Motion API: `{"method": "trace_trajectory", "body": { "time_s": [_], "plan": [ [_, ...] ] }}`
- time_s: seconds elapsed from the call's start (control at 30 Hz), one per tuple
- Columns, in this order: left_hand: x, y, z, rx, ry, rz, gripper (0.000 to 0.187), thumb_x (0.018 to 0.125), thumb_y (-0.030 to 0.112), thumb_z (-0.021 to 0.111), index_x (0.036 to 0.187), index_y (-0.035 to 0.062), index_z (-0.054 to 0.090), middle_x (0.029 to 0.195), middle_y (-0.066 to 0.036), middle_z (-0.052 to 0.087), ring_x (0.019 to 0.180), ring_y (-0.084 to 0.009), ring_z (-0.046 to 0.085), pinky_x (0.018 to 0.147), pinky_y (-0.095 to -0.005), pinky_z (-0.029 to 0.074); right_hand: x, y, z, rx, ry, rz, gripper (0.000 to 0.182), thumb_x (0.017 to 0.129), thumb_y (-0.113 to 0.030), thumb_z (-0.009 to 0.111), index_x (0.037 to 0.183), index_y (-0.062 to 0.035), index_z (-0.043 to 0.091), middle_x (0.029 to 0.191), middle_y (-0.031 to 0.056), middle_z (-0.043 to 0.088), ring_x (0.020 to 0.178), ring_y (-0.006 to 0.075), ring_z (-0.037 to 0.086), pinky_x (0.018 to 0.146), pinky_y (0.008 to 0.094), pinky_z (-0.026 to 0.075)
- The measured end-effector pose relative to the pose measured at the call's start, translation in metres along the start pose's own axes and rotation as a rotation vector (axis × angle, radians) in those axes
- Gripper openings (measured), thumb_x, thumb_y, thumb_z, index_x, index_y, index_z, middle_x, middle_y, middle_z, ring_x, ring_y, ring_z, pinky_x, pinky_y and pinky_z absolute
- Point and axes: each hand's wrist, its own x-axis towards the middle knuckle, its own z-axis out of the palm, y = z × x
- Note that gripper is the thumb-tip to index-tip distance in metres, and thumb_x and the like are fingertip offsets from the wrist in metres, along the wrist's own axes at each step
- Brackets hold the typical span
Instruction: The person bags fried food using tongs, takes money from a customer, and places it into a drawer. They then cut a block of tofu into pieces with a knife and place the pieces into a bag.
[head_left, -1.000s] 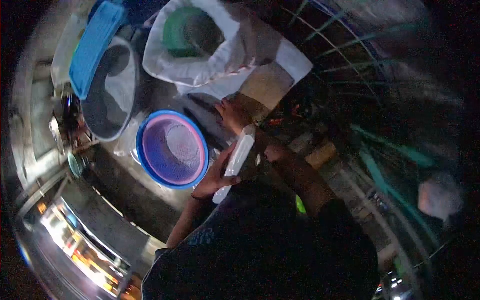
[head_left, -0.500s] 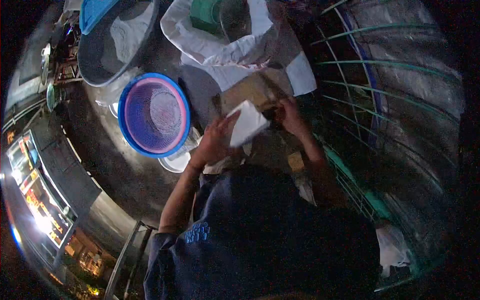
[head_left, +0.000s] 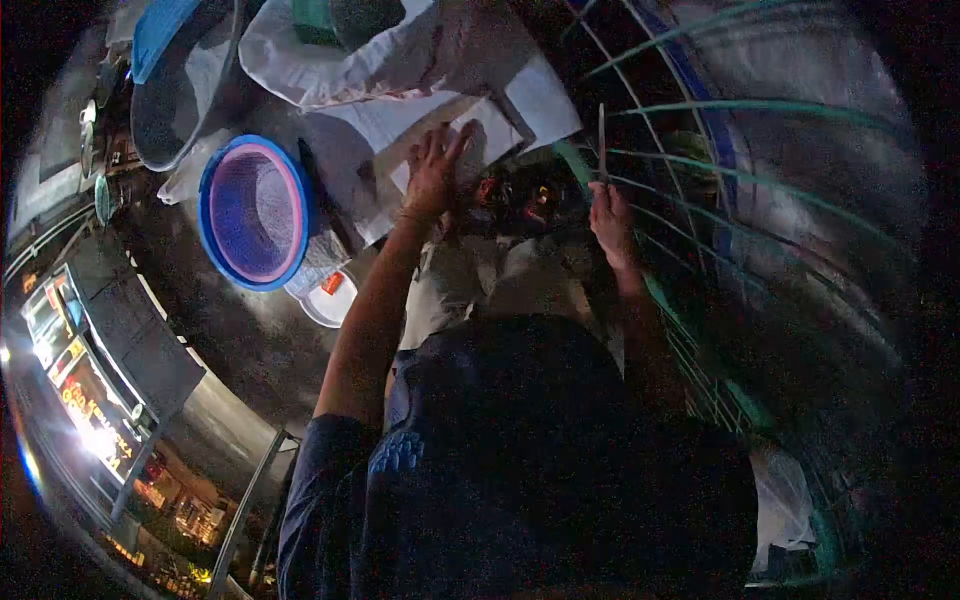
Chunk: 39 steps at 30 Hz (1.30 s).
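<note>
My left hand (head_left: 432, 178) lies with fingers spread on a white rectangular block (head_left: 492, 135), whose kind I cannot make out. The block rests on a flat brownish surface (head_left: 405, 130) in front of me. To the right, my right hand (head_left: 612, 225) is wrapped round the handle of a knife (head_left: 602, 135). Its narrow blade points away from me, apart from the block and close to the green bars. Most of the handle is hidden by my fingers.
Nested blue and pink plastic baskets (head_left: 205, 215) stand at the left, near a white dish (head_left: 335, 305) with a small red packet. A large white sack (head_left: 340, 75) and a dark tub (head_left: 160, 145) are farther off. Green metal bars (head_left: 760, 107) run along the right.
The white block has gone from being tilted up near both hands to lying flat under my left hand. My right hand has moved right, and the knife now shows clearly upright in it.
</note>
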Motion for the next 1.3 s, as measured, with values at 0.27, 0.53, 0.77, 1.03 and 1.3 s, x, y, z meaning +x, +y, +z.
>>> {"method": "trace_trajectory", "body": {
  "time_s": [0.27, 0.53, 0.77, 1.03, 1.3],
  "plan": [
    [0.006, 0.018, -0.022, 0.036, 0.059, 0.089, 0.091, 0.071, 0.026, 0.078, 0.148, 0.0282, 0.029, 0.143, -0.017, 0.036, 0.129, -0.0377, 0.037, 0.101, -0.0539, 0.03, -0.009, 0.008, -0.008, -0.268, 0.026, -0.045, 0.036, 0.101, -0.039, 0.043, 0.117, -0.0102, 0.057, 0.064, -0.0041, 0.041, 0.053, 0.0054, 0.04, 0.05, 0.0266, 0.036],
    [0.004, -0.002, -0.001, 0.097, 0.097, 0.157, 0.102, 0.062, 0.037, 0.083, 0.148, 0.0265, 0.028, 0.145, -0.015, 0.035, 0.132, -0.0361, 0.035, 0.102, -0.0526, 0.029, -0.013, -0.044, 0.037, -0.528, 0.049, -0.293, 0.033, 0.102, -0.03, 0.041, 0.113, -0.0017, 0.055, 0.084, 0.0176, 0.059, 0.079, 0.0327, 0.061, 0.069, 0.0408, 0.046],
    [-0.042, -0.013, -0.025, -0.04, 0.225, -0.019, 0.106, 0.06, 0.046, 0.082, 0.147, 0.0194, 0.028, 0.146, -0.016, 0.035, 0.133, -0.038, 0.034, 0.108, -0.0534, 0.025, -0.027, -0.112, 0.12, -0.542, 0.076, -0.266, 0.031, 0.1, -0.028, 0.045, 0.109, 0.0005, 0.053, 0.086, 0.0244, 0.062, 0.078, 0.0434, 0.061, 0.065, 0.0492, 0.047],
    [-0.089, -0.076, 0.008, -0.196, 0.391, -0.023, 0.105, 0.056, 0.045, 0.084, 0.142, 0.0103, 0.035, 0.139, -0.018, 0.042, 0.131, -0.0396, 0.036, 0.108, -0.0488, 0.03, -0.035, -0.103, 0.171, -0.721, -0.011, -0.273, 0.027, 0.098, -0.025, 0.048, 0.098, 0.0013, 0.054, 0.07, 0.0228, 0.06, 0.066, 0.0429, 0.06, 0.053, 0.049, 0.045],
    [-0.083, -0.076, 0.012, -0.218, 0.375, -0.097, 0.099, 0.055, 0.038, 0.087, 0.138, 0.0097, 0.041, 0.137, -0.015, 0.046, 0.132, -0.0367, 0.036, 0.109, -0.0476, 0.029, -0.025, -0.08, 0.185, -0.809, 0.22, -0.622, 0.032, 0.099, -0.027, 0.046, 0.092, 0.0023, 0.056, 0.064, 0.0221, 0.059, 0.057, 0.0414, 0.059, 0.048, 0.05, 0.045]
  ]
}}
